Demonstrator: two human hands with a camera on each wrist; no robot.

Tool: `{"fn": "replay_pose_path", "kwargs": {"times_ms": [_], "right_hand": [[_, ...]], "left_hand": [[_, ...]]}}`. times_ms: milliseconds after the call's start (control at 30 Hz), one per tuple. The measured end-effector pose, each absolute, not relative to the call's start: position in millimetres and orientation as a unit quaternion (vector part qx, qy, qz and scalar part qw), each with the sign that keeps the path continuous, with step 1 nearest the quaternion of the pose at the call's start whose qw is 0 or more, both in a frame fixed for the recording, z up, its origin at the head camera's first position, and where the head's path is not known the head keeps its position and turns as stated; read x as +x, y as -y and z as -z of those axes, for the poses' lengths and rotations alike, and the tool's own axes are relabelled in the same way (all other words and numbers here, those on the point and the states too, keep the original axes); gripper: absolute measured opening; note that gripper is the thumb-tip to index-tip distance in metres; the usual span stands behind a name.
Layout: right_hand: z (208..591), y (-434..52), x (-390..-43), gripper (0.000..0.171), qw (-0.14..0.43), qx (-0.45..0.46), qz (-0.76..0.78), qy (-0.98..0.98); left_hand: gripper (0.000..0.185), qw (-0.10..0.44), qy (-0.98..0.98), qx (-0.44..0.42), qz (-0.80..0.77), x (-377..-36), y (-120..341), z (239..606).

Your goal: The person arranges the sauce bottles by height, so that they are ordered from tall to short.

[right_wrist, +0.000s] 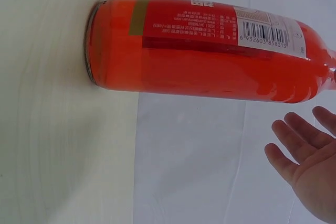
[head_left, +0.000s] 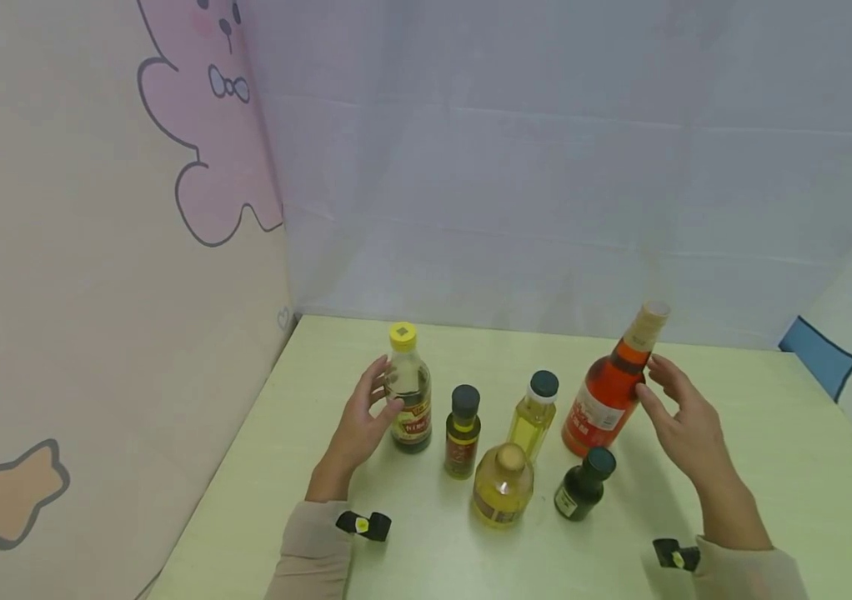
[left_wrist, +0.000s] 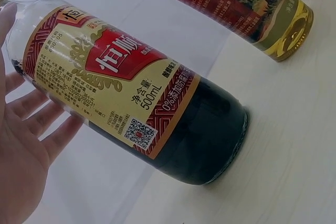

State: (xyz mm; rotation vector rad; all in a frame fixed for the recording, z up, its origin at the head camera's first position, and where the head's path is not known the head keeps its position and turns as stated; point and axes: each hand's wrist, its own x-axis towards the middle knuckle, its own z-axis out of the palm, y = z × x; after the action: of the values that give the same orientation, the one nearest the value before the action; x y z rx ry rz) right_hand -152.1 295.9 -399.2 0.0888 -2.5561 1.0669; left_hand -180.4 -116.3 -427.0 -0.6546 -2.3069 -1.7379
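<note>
In the head view my left hand (head_left: pixel 360 421) is at the left side of a yellow-capped vinegar bottle (head_left: pixel 409 400). Its thumb is in front and its fingers spread behind the glass; the left wrist view shows these fingers fairly straight beside the dark-filled bottle (left_wrist: pixel 131 87). On the right, a tall bottle of red liquid (head_left: pixel 600 404) stands with its base on the table. My right hand (head_left: pixel 689 421) is beside its neck, thumb close to the glass. The right wrist view shows that hand's loose fingers (right_wrist: pixel 294 140) apart from the red bottle (right_wrist: pixel 210 72).
Between the hands stand a small dark-capped oil bottle (head_left: pixel 461 437), a green-capped bottle of yellow oil (head_left: pixel 529 425), a round yellow bottle (head_left: pixel 503 492) and a small dark bottle (head_left: pixel 579 492). The pale table (head_left: pixel 426 567) meets cloth walls behind and at the left.
</note>
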Motion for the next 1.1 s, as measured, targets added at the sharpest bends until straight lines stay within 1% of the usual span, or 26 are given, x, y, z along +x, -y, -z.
{"fn": "replay_pose_path", "kwargs": {"times_ms": [233, 367, 567, 833, 1100], "right_hand": [[398, -290, -153, 0.054, 0.197, 0.019, -0.408, 0.891], [397, -288, -153, 0.057, 0.186, 0.016, -0.421, 0.887], [396, -285, -156, 0.061, 0.172, 0.007, -0.442, 0.88], [396, -282, -158, 0.062, 0.167, -0.001, -0.46, 0.872], [395, -277, -158, 0.062, 0.168, -0.004, -0.47, 0.866]], "left_hand": [[0.06, 0.101, 0.774, -0.216, 0.586, -181, 114, 427], [0.062, 0.103, 0.776, -0.211, 0.586, -184, 113, 432], [0.063, 0.089, 0.779, -0.188, 0.592, -181, 109, 426], [0.062, 0.108, 0.785, -0.178, 0.584, -181, 105, 425], [0.06, 0.116, 0.789, -0.169, 0.579, -180, 103, 424]]}}
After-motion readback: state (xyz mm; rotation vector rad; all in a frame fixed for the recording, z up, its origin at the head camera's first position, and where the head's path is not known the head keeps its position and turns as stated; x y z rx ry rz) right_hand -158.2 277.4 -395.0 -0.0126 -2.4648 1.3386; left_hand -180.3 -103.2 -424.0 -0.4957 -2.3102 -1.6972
